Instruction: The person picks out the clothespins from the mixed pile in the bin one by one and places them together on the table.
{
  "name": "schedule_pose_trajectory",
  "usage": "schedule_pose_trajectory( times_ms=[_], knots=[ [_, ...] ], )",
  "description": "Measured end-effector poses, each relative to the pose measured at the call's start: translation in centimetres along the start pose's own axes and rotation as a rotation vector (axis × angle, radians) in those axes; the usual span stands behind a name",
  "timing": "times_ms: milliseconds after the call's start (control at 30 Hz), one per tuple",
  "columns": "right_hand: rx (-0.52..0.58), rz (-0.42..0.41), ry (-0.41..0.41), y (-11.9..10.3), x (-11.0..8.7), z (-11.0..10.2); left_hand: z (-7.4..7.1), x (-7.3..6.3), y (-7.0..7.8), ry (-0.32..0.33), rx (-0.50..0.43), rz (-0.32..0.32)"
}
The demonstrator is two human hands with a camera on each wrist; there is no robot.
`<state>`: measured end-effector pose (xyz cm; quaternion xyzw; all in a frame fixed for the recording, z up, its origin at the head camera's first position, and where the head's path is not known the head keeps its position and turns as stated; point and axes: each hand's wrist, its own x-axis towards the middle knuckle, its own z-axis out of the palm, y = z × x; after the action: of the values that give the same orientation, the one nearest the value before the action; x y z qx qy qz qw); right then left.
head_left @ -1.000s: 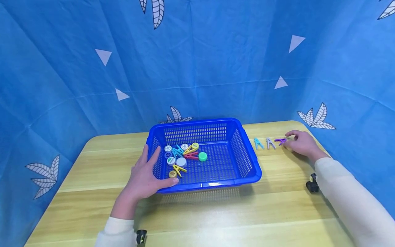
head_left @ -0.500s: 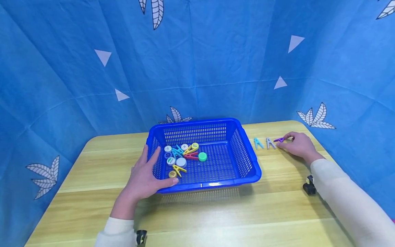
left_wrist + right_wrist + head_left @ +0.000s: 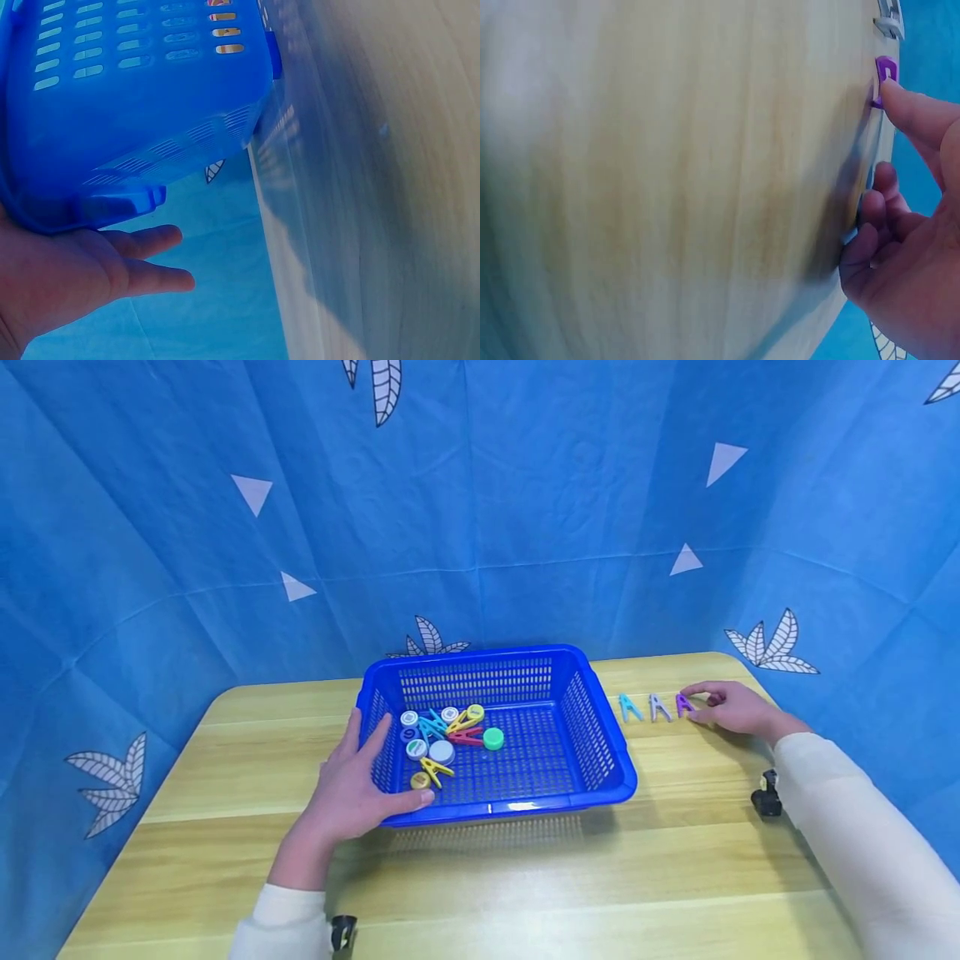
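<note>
My left hand (image 3: 348, 789) rests at the near left corner of a blue plastic basket (image 3: 525, 807), its fingers straight and spread along the rim and its thumb across the front edge. In the left wrist view two fingers (image 3: 154, 279) extend past the rim. To the right, my right hand (image 3: 738, 706) has index finger and thumb on a purple clothespin (image 3: 682, 704) lying on the table; its other fingers are curled in the right wrist view. Left of it lie a pale lilac clothespin (image 3: 657, 707) and a light blue clothespin (image 3: 628, 707), forming a row.
Inside the basket's left half are several bottle caps, including a green cap (image 3: 492, 739), plus yellow clothespins (image 3: 435, 770), a red clothespin (image 3: 467, 737) and a blue clothespin (image 3: 432, 725). A blue curtain (image 3: 480, 510) hangs behind the wooden table (image 3: 480, 893).
The purple clothespin, sideways earlier, has been turned to match the other two in the row. My right hand shifted left, then back right with it. The left hand stays on the basket.
</note>
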<state>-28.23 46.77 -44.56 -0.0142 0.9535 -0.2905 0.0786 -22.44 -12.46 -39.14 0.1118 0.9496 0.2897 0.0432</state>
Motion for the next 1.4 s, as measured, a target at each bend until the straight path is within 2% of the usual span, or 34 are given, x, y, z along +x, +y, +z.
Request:
schedule_pose_trajectory(
  times_ms=[300, 500, 733, 933, 1400],
  knots=[
    [0.017, 0.029, -0.024, 0.3, 0.1, -0.2, 0.1, 0.0, -0.1, 0.001, -0.004, 0.0],
    [0.048, 0.018, 0.042, -0.6, -0.2, 0.2, 0.1, 0.0, -0.1, 0.004, 0.0, 0.003],
    [-0.017, -0.01, 0.122, -1.0, -0.3, 1.1, 0.0, 0.1, 0.0, 0.006, 0.004, 0.009],
    [-0.024, -0.031, 0.155, -0.6, -0.2, 1.5, 0.0, 0.0, 0.0, 0.006, -0.001, 0.016],
    [-0.022, 0.029, 0.195, -0.4, 0.0, 2.0, 0.0, 0.0, 0.0, 0.001, 0.005, 0.004]
  ],
)
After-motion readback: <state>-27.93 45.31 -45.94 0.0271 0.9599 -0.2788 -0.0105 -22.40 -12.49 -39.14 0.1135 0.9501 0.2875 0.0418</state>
